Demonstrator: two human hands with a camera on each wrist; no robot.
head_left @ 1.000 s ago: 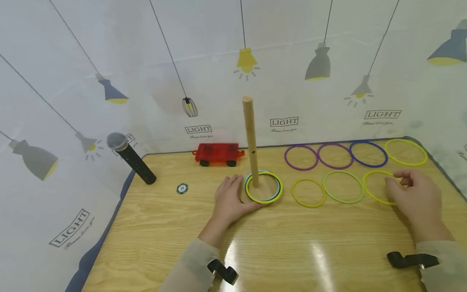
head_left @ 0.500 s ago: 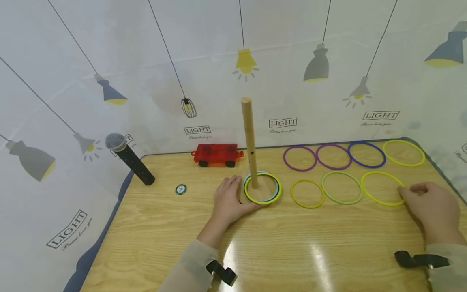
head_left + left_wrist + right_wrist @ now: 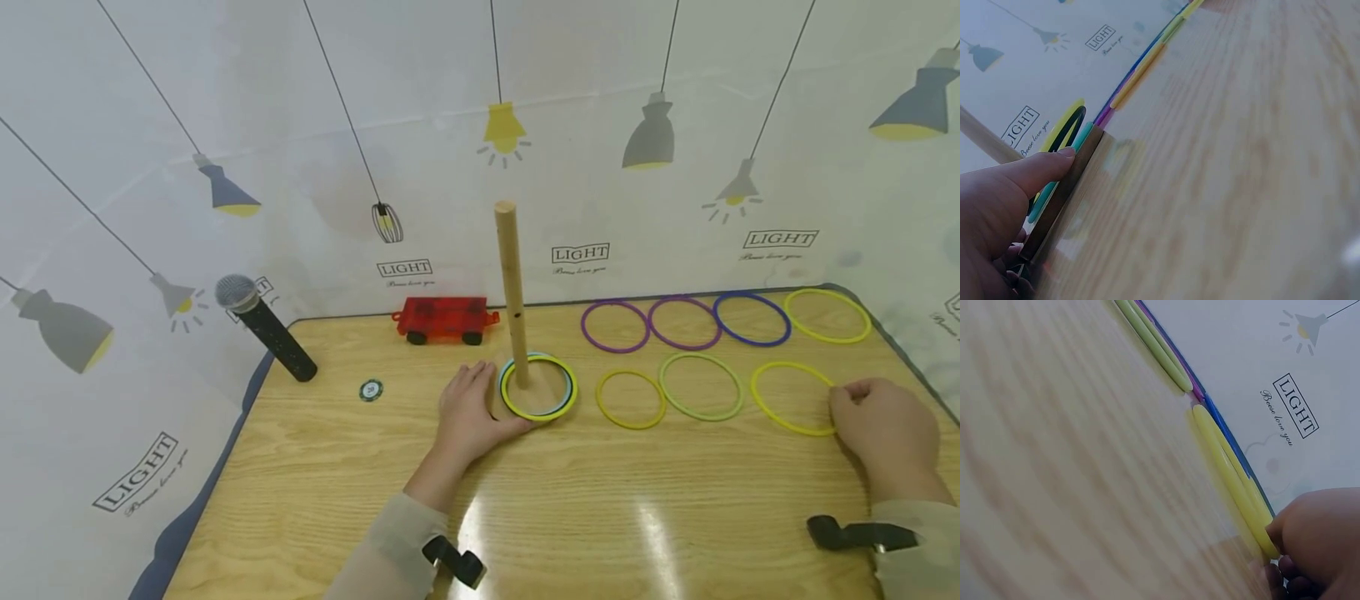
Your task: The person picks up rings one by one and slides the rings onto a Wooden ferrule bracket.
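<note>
A wooden peg stand [image 3: 512, 283] stands upright near the table's middle. Around its foot lies a stack of rings, a yellow ring [image 3: 537, 418] on top with light blue and dark ones below. My left hand [image 3: 468, 412] holds the stand's base [image 3: 1063, 194] from the left, its thumb along the near edge and against the rings. On the right, my right hand [image 3: 888, 425] pinches the right rim of another yellow ring [image 3: 772, 417], which lies flat or nearly so. The right wrist view shows thumb and fingers at the end of this yellow ring [image 3: 1229, 475].
Two purple rings, a blue ring [image 3: 752, 343] and a yellow ring line the back edge. Nearer lie a smaller yellow ring [image 3: 630, 427] and a light green ring [image 3: 701, 417]. A red toy wagon [image 3: 442, 317], a poker chip [image 3: 371, 390] and a microphone [image 3: 273, 333] are left.
My right hand has moved right along the yellow ring's rim and now pinches it. The ring has shifted slightly right and toward me. My left hand stays on the stand's base.
</note>
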